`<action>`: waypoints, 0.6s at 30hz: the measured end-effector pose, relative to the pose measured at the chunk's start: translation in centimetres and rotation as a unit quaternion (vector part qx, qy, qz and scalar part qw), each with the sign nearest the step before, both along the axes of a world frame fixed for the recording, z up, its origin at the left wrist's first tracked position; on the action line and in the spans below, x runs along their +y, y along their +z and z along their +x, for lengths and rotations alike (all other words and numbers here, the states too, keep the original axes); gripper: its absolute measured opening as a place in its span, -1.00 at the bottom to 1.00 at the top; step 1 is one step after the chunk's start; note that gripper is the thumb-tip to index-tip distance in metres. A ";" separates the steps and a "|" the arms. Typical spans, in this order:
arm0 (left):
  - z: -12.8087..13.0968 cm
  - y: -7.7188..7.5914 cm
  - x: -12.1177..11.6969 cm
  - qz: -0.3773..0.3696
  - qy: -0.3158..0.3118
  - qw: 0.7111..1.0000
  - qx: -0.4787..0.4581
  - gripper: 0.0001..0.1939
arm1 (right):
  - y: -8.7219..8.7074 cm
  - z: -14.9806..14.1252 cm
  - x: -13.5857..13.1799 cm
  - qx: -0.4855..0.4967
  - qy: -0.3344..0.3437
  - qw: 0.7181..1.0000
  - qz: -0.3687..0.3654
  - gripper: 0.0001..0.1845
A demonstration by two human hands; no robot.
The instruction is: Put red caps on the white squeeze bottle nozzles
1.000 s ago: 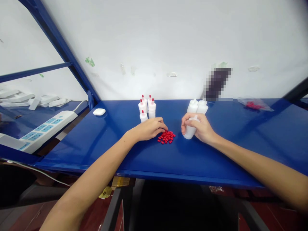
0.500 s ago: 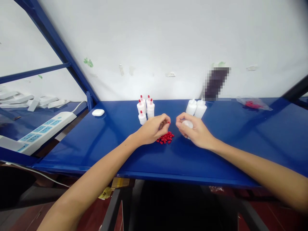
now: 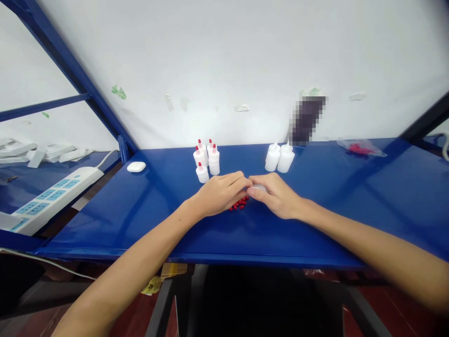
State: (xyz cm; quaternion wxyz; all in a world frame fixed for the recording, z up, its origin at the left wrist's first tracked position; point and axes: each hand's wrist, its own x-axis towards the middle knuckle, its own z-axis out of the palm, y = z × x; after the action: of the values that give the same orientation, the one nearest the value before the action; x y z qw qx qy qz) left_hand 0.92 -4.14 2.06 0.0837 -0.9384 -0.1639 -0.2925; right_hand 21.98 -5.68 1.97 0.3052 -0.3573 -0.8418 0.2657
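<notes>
Grasping the white bottle (image 3: 260,187) over the tabletop (image 3: 266,241), the right hand (image 3: 277,196) wraps its grip around it. The left hand (image 3: 222,193) sits just beside; its grip's contents cannot be seen. Overtight squeezing could dent the bottle; lowering the left hand could scatter the red caps (image 3: 242,203).

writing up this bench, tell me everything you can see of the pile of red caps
The red caps are small, stubby and glossy, seemingly plastic, lying loose at mixed angles in a heap on the blue tabletop. The left hand hides some of them, so I can't tell their number or whether the hand touches them.
</notes>
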 end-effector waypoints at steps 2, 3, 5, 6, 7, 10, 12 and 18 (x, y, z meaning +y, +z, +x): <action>0.1 0.0 -0.2 0.013 0.000 1.000 0.003 -0.82 | 0.1 0.0 0.1 0.003 0.012 1.000 -0.019 -0.41; 0.1 0.0 -0.2 0.013 -0.001 1.000 -0.002 -0.82 | 0.1 0.0 0.1 0.010 0.024 0.999 -0.031 -0.40; 0.2 0.0 -0.4 0.013 -0.006 1.000 -0.017 -0.83 | 0.2 0.0 0.1 0.030 0.052 0.997 -0.049 -0.39; 0.3 0.0 -0.4 0.015 -0.008 1.000 -0.022 -0.84 | 0.2 0.0 0.2 0.038 0.064 0.996 -0.052 -0.39; 0.3 0.1 -0.4 0.020 -0.010 0.999 -0.024 -0.84 | 0.3 0.0 0.2 0.043 0.074 0.995 -0.053 -0.39; 0.4 0.1 -0.3 0.047 -0.007 0.999 -0.022 -0.80 | 0.3 0.0 0.1 0.049 0.091 0.993 -0.053 -0.41; 0.4 0.2 -0.2 0.069 -0.007 0.997 -0.018 -0.74 | 0.4 -0.1 0.1 0.052 0.101 0.991 -0.064 -0.42; 0.8 0.4 -0.2 0.122 -0.010 0.992 -0.023 -0.63 | 0.2 -0.1 0.0 0.133 0.122 0.971 -0.155 -0.39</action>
State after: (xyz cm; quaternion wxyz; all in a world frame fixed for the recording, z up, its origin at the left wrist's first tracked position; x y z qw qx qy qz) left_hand 1.75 -4.38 2.42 0.1911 -0.9157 -0.1192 -0.3327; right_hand 21.84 -5.63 2.19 0.3202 -0.2569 -0.7794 0.4733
